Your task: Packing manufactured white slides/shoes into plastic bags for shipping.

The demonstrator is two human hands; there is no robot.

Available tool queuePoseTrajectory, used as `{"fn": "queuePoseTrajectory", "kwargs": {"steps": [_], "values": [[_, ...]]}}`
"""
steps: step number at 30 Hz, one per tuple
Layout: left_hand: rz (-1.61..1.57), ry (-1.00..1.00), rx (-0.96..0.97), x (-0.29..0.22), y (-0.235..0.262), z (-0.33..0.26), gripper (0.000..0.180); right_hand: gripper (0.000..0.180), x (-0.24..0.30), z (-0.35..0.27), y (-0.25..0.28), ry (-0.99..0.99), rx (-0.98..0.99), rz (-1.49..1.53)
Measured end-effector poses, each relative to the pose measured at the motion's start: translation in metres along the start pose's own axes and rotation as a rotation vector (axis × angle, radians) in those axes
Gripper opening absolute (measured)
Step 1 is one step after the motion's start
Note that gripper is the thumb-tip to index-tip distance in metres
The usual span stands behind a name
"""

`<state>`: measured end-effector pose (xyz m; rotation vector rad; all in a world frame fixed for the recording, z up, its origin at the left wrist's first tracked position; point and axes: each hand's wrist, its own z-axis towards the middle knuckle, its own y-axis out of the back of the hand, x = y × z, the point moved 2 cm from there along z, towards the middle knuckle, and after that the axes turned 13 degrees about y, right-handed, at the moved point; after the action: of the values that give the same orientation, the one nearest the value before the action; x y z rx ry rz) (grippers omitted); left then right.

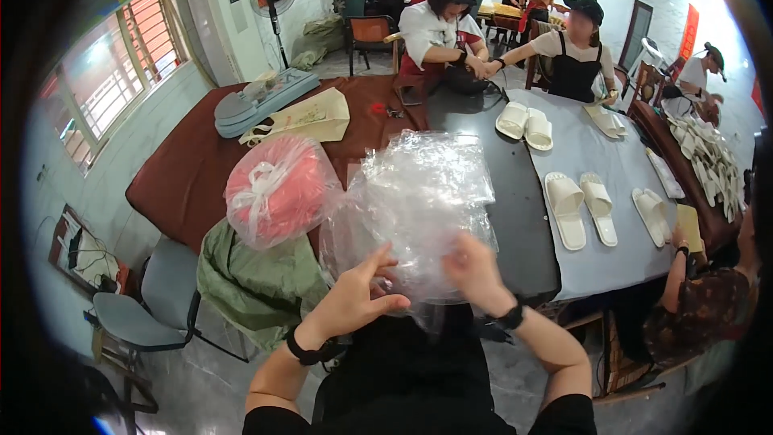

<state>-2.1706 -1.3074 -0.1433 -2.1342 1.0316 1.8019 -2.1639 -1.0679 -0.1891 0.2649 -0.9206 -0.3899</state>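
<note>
Item: clear plastic bag [419, 209], crumpled, held up over the near table edge. We gripped its lower part with both hands: left hand [358, 298] pinching film between thumb and fingers, right hand [475, 274] apparently clenched on it, partly veiled. At ten o'clock lay a pink bundle [278, 189]; at two o'clock, white slippers [580, 205] on the grey table [596, 161].

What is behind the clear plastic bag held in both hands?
Behind the clear plastic bag, the dark table shows faintly. The crumpled plastic blurs anything inside or directly beneath it.
</note>
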Motion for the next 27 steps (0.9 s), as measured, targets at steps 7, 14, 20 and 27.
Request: {"fn": "queuePoseTrajectory", "kwargs": {"steps": [7, 14, 20, 27], "values": [[-0.101, -0.180, -0.459, 0.077, 0.034, 0.010, 0.077, 0.057, 0.038, 0.020, -0.122, 0.339, 0.342, 0.269], [-0.324, -0.128, -0.544, 0.091, 0.054, 0.019, 0.047, 0.090, -0.066, 0.059, -0.075, -0.099, 0.543, 0.030], [-0.460, -0.049, -0.592, 0.088, 0.082, 0.022, 0.051, 0.113, -0.157, 0.039, 0.038, -0.370, 0.349, -0.929], [-0.626, -0.113, -0.482, 0.051, 0.072, 0.013, 0.059, 0.105, -0.167, 0.005, 0.127, -0.030, -0.190, -0.521]]}}
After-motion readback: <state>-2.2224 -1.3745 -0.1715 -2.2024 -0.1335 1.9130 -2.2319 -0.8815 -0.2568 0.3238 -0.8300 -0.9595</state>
